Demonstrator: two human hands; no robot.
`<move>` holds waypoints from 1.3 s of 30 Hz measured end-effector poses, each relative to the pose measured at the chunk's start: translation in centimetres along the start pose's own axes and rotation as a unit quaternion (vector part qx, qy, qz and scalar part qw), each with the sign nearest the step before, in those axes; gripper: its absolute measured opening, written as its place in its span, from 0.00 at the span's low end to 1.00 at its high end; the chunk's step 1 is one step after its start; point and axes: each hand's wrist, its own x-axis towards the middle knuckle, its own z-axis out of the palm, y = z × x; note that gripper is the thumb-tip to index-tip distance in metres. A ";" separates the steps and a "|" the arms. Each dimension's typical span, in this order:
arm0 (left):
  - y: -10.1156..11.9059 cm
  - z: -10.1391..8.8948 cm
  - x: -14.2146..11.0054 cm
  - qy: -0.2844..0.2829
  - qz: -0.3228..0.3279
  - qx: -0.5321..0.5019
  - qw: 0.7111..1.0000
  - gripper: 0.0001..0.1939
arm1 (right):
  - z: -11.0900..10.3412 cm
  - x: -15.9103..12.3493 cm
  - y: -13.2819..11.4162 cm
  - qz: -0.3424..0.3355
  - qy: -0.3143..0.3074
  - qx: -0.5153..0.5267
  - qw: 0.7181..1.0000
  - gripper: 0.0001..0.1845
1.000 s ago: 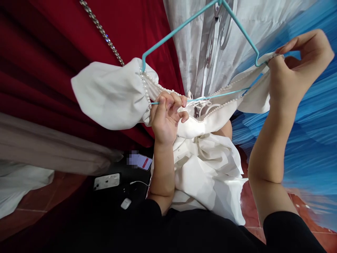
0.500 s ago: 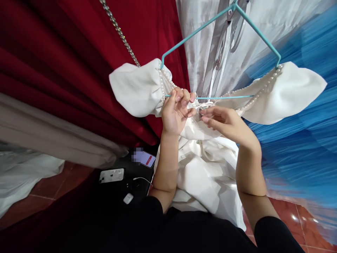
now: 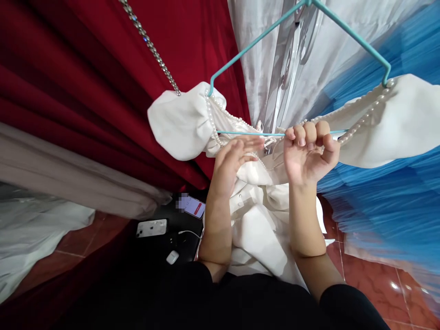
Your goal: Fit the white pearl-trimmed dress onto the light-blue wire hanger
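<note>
Although both sleeves (image 3: pixel 178 123) of the pearl-trimmed dress (image 3: pixel 257 224) hang from the turquoise hanger (image 3: pixel 350 33), its bodice (image 3: pixel 254 174) looks unsettled, right hand (image 3: pixel 307 158) curled over the lower bar (image 3: pixel 237 133), left hand (image 3: pixel 227 172) outstretched.

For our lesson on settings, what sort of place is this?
Possibly a dress shop or fitting room: a white dress on a turquoise hanger, sheer blue fabric beside it, and a red drape.

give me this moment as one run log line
left hand: open, near hanger bar | right hand: curled over hanger bar | white garment: hung on hanger
</note>
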 end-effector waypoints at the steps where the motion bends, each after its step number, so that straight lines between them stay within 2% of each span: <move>1: 0.6 0.2 -0.8 0.001 0.018 0.055 0.998 0.17 | 0.0 0.1 0.0 0.001 -0.001 0.001 1.000 0.30; 3: 2.0 0.6 -1.7 0.043 0.108 0.130 0.985 0.12 | -0.2 0.4 -0.1 0.006 -0.005 0.004 1.000 0.29; 5: 3.1 0.6 -1.5 0.112 0.230 0.176 0.951 0.05 | -0.3 0.6 -0.1 0.009 -0.005 0.002 1.000 0.29; 6: 3.6 0.4 -1.0 0.132 0.277 0.196 0.931 0.06 | -0.4 0.6 -0.1 0.010 -0.004 0.000 1.000 0.29; 7: 3.9 0.0 -0.2 0.136 0.304 0.210 0.919 0.11 | -0.4 0.5 -0.2 0.011 -0.003 -0.002 1.000 0.29; 9: 4.2 -1.0 1.6 0.118 0.313 0.215 0.917 0.19 | -0.4 0.4 -0.4 0.015 -0.001 -0.006 1.000 0.29; 11: 4.4 -2.0 3.5 0.121 0.317 0.209 0.917 0.19 | -0.4 0.4 -0.7 0.015 -0.008 -0.012 1.000 0.31; 14: 5.3 -2.9 5.4 0.152 0.356 0.232 0.892 0.20 | -0.4 0.6 -1.0 0.003 -0.027 -0.021 0.999 0.31; 18: 7.4 -4.6 6.1 0.202 0.392 0.281 0.853 0.24 | -0.5 0.9 -1.1 -0.004 -0.036 -0.038 0.999 0.30; 21: 7.5 -6.9 5.5 0.269 0.413 0.293 0.819 0.25 | -0.6 0.9 -1.1 -0.006 -0.033 -0.056 0.998 0.31; 23: 6.2 -8.2 4.7 0.297 0.406 0.250 0.827 0.21 | -0.6 0.9 -1.0 -0.009 -0.034 -0.065 0.997 0.32; 25: 4.3 -8.8 3.6 0.284 0.370 0.205 0.861 0.15 | -0.5 0.9 -0.6 -0.009 -0.033 -0.064 0.997 0.32; 26: 3.3 -8.8 3.1 0.258 0.340 0.194 0.883 0.12 | -0.5 0.9 -0.4 -0.007 -0.031 -0.059 0.998 0.32; 28: 1.7 -7.9 2.2 0.179 0.265 0.197 0.927 0.10 | -0.2 0.8 0.0 -0.002 -0.024 -0.045 0.999 0.32; 30: 0.7 -6.0 1.7 0.081 0.198 0.187 0.959 0.17 | 0.0 0.7 0.4 0.006 -0.016 -0.030 0.999 0.31; 32: 0.4 -3.4 1.5 0.008 0.165 0.137 0.977 0.25 | 0.3 0.5 0.6 0.017 -0.010 -0.019 1.000 0.30; 33: 0.3 -2.1 1.5 -0.007 0.167 0.102 0.981 0.24 | 0.4 0.5 0.7 0.022 -0.008 -0.015 1.000 0.29; 36: 0.1 1.4 1.7 0.016 0.213 0.006 0.977 0.05 | 0.4 0.1 0.3 0.031 -0.003 -0.014 0.999 0.25; 37: 0.0 2.2 1.9 0.034 0.225 -0.013 0.974 0.03 | 0.4 -0.1 -0.1 0.037 -0.005 -0.025 0.999 0.22; 39: -0.4 3.1 2.2 0.065 0.240 -0.032 0.968 0.06 | 0.2 -0.7 -1.1 0.066 -0.018 -0.080 0.994 0.14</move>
